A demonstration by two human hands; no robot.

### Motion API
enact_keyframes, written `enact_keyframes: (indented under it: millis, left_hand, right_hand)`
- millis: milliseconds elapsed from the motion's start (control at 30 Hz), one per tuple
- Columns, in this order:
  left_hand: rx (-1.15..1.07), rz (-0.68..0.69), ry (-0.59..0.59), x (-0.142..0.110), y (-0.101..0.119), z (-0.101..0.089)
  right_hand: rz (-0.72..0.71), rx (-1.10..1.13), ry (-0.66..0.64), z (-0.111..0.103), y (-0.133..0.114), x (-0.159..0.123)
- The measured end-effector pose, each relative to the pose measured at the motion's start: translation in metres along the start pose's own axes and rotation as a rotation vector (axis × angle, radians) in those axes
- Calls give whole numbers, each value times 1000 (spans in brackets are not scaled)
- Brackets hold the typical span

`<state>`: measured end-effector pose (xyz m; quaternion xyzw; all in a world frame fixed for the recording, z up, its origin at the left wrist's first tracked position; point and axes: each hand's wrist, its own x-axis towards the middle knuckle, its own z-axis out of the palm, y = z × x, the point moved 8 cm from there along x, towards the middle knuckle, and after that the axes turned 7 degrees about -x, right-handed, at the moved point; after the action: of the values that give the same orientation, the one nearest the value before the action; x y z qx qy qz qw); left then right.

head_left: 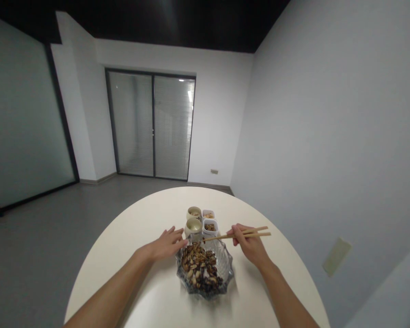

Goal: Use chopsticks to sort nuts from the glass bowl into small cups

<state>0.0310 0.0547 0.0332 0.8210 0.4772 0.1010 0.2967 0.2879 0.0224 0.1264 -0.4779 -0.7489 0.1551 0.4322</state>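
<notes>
My right hand [245,241] is closed round a pair of chopsticks [254,233], their tips over the far rim of a glass bowl [227,266]. At the tips is a small dark piece [204,241], too small to name. Inside the bowl lie brown striped seeds or nuts [198,262] with darker pieces at the near side. My left hand [169,243] rests with fingers spread at the bowl's left rim, beside a cream cup [193,226]. Just beyond the bowl, a white square dish [210,227] contains brown pieces.
A second cream cup [194,212] and another white dish [208,214] with pale pieces stand behind the first pair. Everything sits on a round white table [123,228]. A wall [310,136] runs along the right, and glass doors [152,125] are across the room.
</notes>
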Motion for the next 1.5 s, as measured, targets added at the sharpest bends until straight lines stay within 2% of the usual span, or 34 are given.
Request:
enact_keyframes:
  millis: [300,900,1300,1500]
  left_hand:
    - [-8,-4,-4,-3,5,-1]
    - [6,-11,-9,-3,4,-2]
    - [8,-17,-6,-2,2,-1]
    - [-4,-15,-12,-5,5,-2]
  right_hand:
    - [8,6,9,-1,5,0]
    - [-45,-17,8,-5,-4,0]
    - [3,26,226,-28,1,0]
    - [24,-37,231,-29,6,1]
